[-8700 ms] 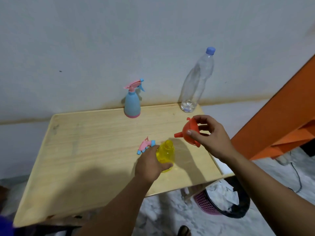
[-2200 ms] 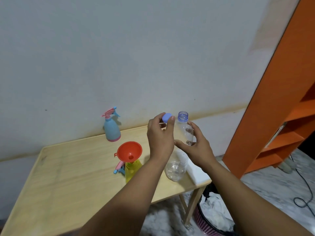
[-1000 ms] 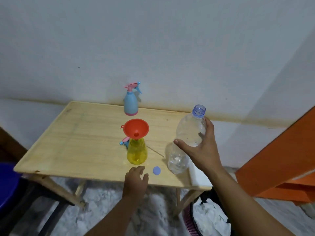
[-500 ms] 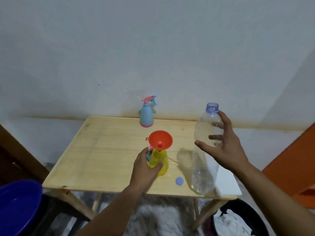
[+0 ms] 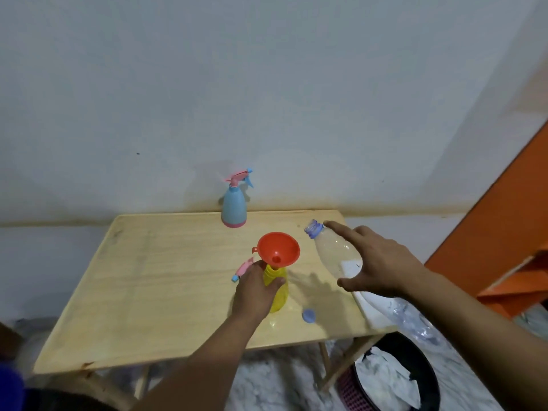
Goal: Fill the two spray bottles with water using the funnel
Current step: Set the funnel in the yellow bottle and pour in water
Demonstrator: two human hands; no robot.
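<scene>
On the pale grained wooden table (image 5: 142, 286), the left hand (image 5: 255, 292) grips the translucent yellow spray bottle (image 5: 278, 292) topped by a glossy orange conical funnel (image 5: 278, 249), while the right hand (image 5: 376, 262) clasps the tilted clear plastic water bottle (image 5: 332, 250), uncapped neck near the funnel's rim.

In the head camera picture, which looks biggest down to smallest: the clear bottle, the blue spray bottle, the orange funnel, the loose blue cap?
1. Clear bottle, though it is nearest the camera
2. Blue spray bottle
3. Orange funnel, close to the spray bottle
4. Blue cap

Left hand (image 5: 255, 289) curled gripping, right hand (image 5: 382, 262) spread, grasping
</scene>
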